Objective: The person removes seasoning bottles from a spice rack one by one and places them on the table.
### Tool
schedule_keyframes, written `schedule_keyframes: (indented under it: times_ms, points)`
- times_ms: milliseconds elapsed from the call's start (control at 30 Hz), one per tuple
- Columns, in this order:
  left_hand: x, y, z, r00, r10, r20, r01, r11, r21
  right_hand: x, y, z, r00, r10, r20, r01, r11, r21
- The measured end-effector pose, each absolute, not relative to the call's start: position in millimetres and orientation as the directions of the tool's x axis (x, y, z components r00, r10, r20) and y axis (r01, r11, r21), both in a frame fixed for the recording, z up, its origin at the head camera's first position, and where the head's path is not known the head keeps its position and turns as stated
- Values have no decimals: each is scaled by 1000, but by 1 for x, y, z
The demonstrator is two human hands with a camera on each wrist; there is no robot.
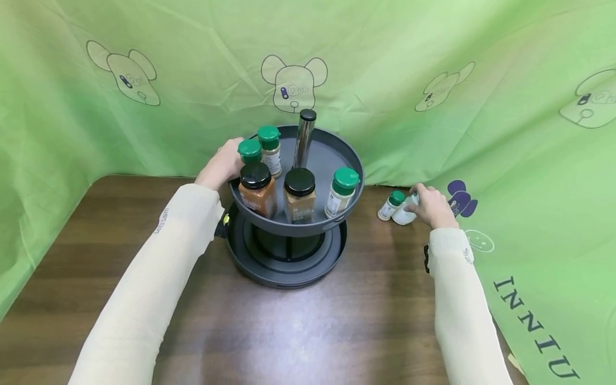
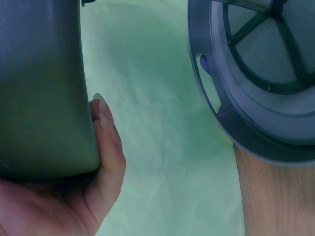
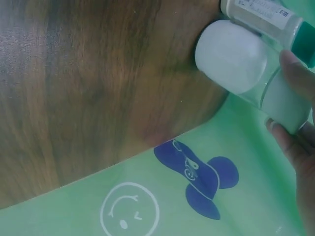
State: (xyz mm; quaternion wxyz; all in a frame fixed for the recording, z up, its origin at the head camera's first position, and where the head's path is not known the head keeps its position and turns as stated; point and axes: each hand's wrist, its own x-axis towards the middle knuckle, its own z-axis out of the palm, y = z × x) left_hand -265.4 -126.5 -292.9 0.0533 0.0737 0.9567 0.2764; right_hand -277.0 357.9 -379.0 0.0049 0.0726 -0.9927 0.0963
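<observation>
My left hand (image 1: 223, 164) grips the left rim of the upper tray (image 1: 297, 230) of a dark grey two-tier turntable rack. In the left wrist view its fingers (image 2: 110, 152) bend up along the tray's wall (image 2: 44, 108). On that tray stand green-capped spice jars (image 1: 344, 188), an orange-brown spice jar (image 1: 257, 193) and a tan spice jar (image 1: 299, 200) with black lids. At the right, my right hand (image 1: 433, 207) holds a clear jar with white contents (image 3: 231, 59) by its pale lid end, thumb and fingers on opposite sides. A small green-capped jar (image 1: 387, 208) stands beside it.
A metal post (image 1: 304, 140) with a black top rises from the upper tray. Below is the rack's lower tray (image 1: 289, 278), on a brown wooden table (image 1: 366, 321). A green printed cloth (image 1: 380, 64) hangs behind and along both sides.
</observation>
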Motion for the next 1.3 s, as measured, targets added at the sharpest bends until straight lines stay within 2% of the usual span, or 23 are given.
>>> schedule_keyframes:
  times_ms: [300, 600, 1067, 1300]
  points:
    - [-268, -126, -296, -984, 169, -62, 109, 834, 540, -274, 356, -386, -992, -125, 32, -129, 973, -190]
    - [-267, -124, -297, -986, 154, -69, 91, 828, 553, -272, 350, -395, -985, -133, 107, -150, 974, -169]
    - [-270, -124, -295, -984, 166, -66, 105, 835, 540, -270, 344, -396, -966, -192, 173, -203, 978, -51]
    - [-270, -126, -295, -985, 152, -77, 85, 830, 551, -276, 342, -393, -972, -194, 131, -199, 979, -29]
